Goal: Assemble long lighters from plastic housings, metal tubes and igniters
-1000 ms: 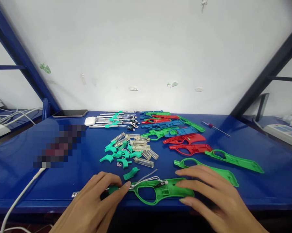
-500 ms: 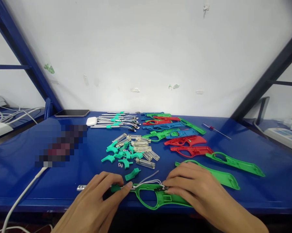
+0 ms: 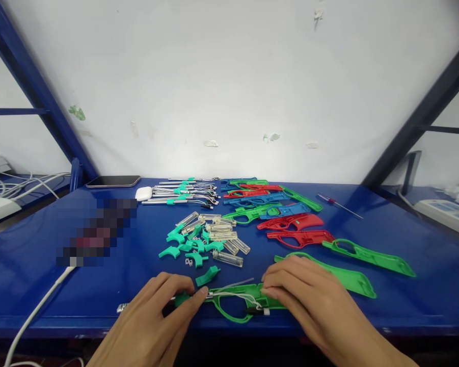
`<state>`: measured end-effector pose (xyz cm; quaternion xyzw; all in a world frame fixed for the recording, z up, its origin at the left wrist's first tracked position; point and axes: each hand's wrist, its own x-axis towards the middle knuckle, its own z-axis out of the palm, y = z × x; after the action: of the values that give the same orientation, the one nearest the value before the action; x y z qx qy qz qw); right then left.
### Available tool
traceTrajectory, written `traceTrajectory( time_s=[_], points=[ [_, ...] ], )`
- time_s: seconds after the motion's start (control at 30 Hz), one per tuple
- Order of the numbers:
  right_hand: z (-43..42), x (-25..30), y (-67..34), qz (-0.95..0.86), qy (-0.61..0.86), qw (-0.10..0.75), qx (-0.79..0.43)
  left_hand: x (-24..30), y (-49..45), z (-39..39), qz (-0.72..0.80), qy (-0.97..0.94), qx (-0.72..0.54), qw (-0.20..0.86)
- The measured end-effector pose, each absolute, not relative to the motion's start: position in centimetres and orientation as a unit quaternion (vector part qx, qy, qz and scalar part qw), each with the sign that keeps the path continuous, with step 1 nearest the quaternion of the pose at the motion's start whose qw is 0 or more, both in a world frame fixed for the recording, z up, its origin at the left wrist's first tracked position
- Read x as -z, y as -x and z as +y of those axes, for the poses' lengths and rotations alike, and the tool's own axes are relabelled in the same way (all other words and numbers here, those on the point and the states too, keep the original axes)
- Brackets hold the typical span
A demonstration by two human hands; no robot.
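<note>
Near the table's front edge lies a green lighter casing half [image 3: 257,292], its hollow side up. My left hand [image 3: 153,313] pinches a metal lighter tube [image 3: 122,307] with a dark green sleeve against the casing's narrow end; the tube's tip sticks out to the left. White wires [image 3: 235,294] and a thin clear hose run from there over the casing. They lead to a small black igniter [image 3: 255,310] with a white end, lying across the trigger opening. My right hand [image 3: 317,300] grips the handle end, its fingers closed and covering most of it.
Beyond my hands are a teal trigger [image 3: 208,276], more triggers, and several clear fuel tanks [image 3: 228,258]. Tubes with wires [image 3: 176,202] lie at the back. Red casing halves [image 3: 305,238], blue and green ones, and a screwdriver [image 3: 340,206] are to the right. A phone [image 3: 113,181] lies back left.
The black igniter has left my right fingers and now lies nearer me across the casing. My right hand has shifted slightly right. The tube's tip has dipped toward me.
</note>
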<state>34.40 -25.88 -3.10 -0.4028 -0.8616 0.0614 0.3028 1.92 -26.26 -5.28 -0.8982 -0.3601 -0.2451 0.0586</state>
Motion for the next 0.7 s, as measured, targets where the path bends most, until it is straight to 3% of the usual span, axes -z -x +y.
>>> traceTrajectory(
  time_s=[0.7],
  points=[
    [-26.8, 4.0, -34.4, -0.851, 0.380, 0.350, -0.090, 4.7, -2.4, -26.1, -0.355, 0.896, 0.257, 0.066]
  ],
)
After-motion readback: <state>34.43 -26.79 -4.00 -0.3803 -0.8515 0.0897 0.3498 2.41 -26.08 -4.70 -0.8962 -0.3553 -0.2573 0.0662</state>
